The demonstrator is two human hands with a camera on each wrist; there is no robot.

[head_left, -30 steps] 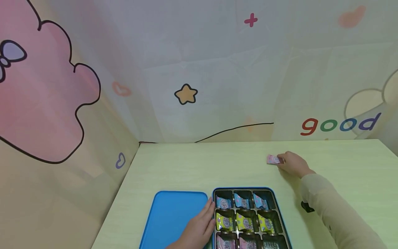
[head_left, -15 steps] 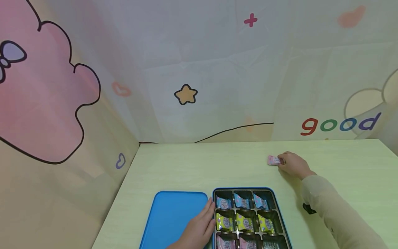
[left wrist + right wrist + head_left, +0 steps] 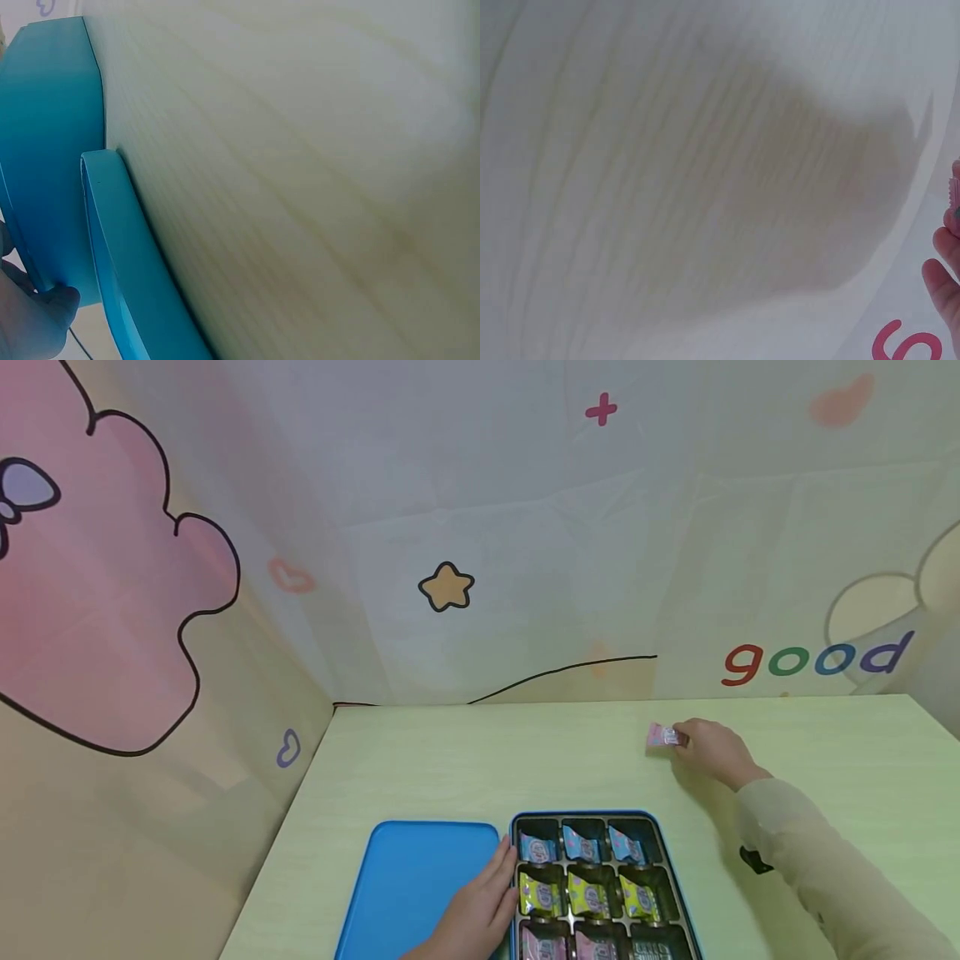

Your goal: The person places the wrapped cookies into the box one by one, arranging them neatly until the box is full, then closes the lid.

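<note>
Near the back of the table, my right hand (image 3: pixel 717 752) pinches a small pink wrapped candy (image 3: pixel 662 736) by one end. Only some fingertips and the wrapper's crimped edge (image 3: pixel 954 193) show at the right wrist view's margin. My left hand (image 3: pixel 474 902) lies with extended fingers against the left side of a blue box (image 3: pixel 681 881). Inside it is a black divided tray: blue candies (image 3: pixel 581 845) in the back row, yellow ones (image 3: pixel 588 896) in the middle, two pink ones (image 3: pixel 543 943) in front. The front right compartment (image 3: pixel 651 948) shows a printed bottom.
A flat blue lid (image 3: pixel 420 881) lies left of the box, partly under my left forearm's side. The pale wooden table (image 3: pixel 465 760) meets a printed cloth backdrop (image 3: pixel 525 610) along its back and left edges.
My right hand has risen slightly with the pink candy, which now appears tilted up just off the table. The left hand and the box keep their places.
</note>
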